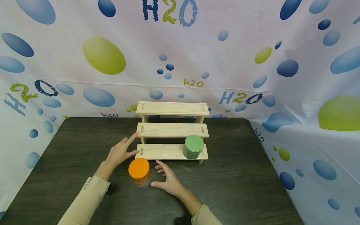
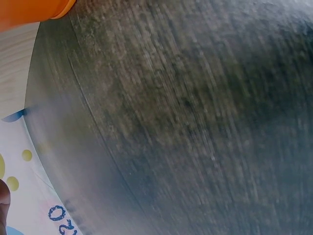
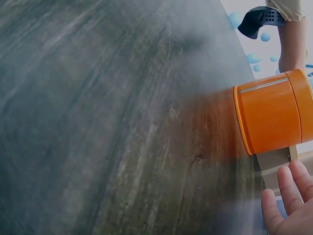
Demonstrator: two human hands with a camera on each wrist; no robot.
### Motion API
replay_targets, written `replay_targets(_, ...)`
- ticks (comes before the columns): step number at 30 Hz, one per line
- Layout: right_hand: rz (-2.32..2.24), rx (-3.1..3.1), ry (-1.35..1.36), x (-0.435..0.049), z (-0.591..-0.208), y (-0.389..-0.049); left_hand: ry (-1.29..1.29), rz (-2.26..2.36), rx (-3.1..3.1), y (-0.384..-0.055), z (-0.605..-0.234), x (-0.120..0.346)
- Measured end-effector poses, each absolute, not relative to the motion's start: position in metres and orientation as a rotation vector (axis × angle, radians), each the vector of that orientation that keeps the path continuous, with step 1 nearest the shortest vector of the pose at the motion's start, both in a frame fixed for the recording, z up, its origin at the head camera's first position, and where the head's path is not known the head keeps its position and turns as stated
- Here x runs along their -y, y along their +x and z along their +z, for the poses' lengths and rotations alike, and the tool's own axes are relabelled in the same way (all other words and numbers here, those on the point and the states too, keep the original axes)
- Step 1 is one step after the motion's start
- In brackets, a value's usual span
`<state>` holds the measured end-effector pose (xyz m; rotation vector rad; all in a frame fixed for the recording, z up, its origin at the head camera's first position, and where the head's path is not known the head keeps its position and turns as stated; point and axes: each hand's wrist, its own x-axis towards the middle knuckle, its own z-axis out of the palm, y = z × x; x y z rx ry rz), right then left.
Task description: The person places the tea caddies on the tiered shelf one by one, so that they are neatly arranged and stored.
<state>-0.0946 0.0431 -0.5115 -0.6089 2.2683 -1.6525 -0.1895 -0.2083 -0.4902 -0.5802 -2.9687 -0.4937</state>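
Note:
An orange lidded canister [image 1: 139, 170] stands upright on the dark table, just in front of a three-step wooden shelf [image 1: 163, 152]. My left hand [image 1: 119, 152] reaches past the canister to the shelf's left end, index finger and thumb extended; whether the tips touch the wood I cannot tell. To the canister's right, my right hand [image 1: 170, 181] has its fingers spread and holds nothing. In the right wrist view, a gap separates those fingers [image 3: 288, 196] from the canister [image 3: 269, 115]. A green lidded canister [image 1: 193, 147] sits at the right of the lowest step.
The dark wood-grain table [image 1: 239, 187] reaches the wall cloth [image 1: 135, 56], printed with blue and green drops, at the back and sides. The shelf stands near the back edge. Its middle step [image 1: 171, 130] and top step [image 1: 171, 108] rise behind the lowest one.

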Motion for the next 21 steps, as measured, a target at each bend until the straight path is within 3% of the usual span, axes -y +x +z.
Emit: replay_targets(21,-1.670,-2.315,-0.639,-0.032,-0.513,-0.093,-0.580,-0.504,2.951,-0.189,-0.491,0.208)
